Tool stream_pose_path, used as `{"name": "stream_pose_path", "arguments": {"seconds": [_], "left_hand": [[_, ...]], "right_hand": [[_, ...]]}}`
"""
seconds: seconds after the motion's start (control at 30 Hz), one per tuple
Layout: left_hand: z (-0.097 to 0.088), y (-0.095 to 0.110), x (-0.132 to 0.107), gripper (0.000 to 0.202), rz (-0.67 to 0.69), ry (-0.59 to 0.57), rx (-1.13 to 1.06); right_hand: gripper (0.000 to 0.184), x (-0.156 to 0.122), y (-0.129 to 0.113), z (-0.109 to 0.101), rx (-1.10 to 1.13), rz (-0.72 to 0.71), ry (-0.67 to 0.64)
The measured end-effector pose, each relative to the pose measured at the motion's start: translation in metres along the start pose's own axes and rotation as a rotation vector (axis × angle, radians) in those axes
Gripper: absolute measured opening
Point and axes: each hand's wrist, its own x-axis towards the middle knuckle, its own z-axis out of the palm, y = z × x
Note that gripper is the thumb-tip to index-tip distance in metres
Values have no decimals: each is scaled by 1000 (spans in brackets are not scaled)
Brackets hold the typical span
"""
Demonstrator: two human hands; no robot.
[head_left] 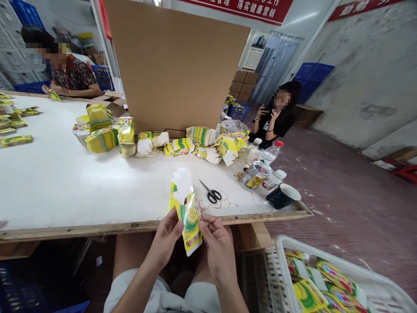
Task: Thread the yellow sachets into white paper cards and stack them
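Note:
Between my two hands, over the table's front edge, is a yellow and green printed carton (190,219), tilted with its lower end toward me. My left hand (169,237) grips its left side, thumb on the front. On the other side, my right hand (216,239) pinches the right edge with thumb and fingers. Just behind it, white flaps (183,180) and more yellow card show on the table; whether they belong to the same carton I cannot tell. Black-handled scissors (211,192) lie to the right, beside some loose rubber bands (224,200).
Bundles of flat cartons (102,139) line the table's back, before a tall cardboard sheet (176,65). A dark cup (282,198), a clear jar (256,176) and bottles crowd the right corner. A white basket (278,261) of cartons stands lower right. Two other people are nearby.

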Motion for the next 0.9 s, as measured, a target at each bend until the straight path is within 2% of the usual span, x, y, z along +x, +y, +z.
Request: {"name": "stream_pose_path", "arguments": {"seconds": [0.1,0.17,0.23,0.37,0.53,0.7,0.8,0.9], "left_hand": [[7,5,-1,55,-196,-168,-249],[10,10,-1,54,-218,-196,-307],[14,12,-1,51,-197,-155,-311],[19,8,-1,41,-146,26,-256],[19,6,-1,44,-64,113,-106],[18,13,-1,33,-40,73,-38],[22,13,-2,32,-83,36,-45],[25,11,-4,31,-126,27,-74]], "right_hand": [[29,-14,0,-1,63,72,-29],[29,-17,0,-2,41,54,-20],[30,-17,-1,-2,-1,22,-27],[24,-20,-3,0,-119,-33,-74],[25,-24,-3,-1,-371,-165,0],[24,-24,-8,-10,-592,-265,15],[32,-22,-16,-12,-576,-280,30],[28,-18,-21,-9,-495,-248,-41]]}}
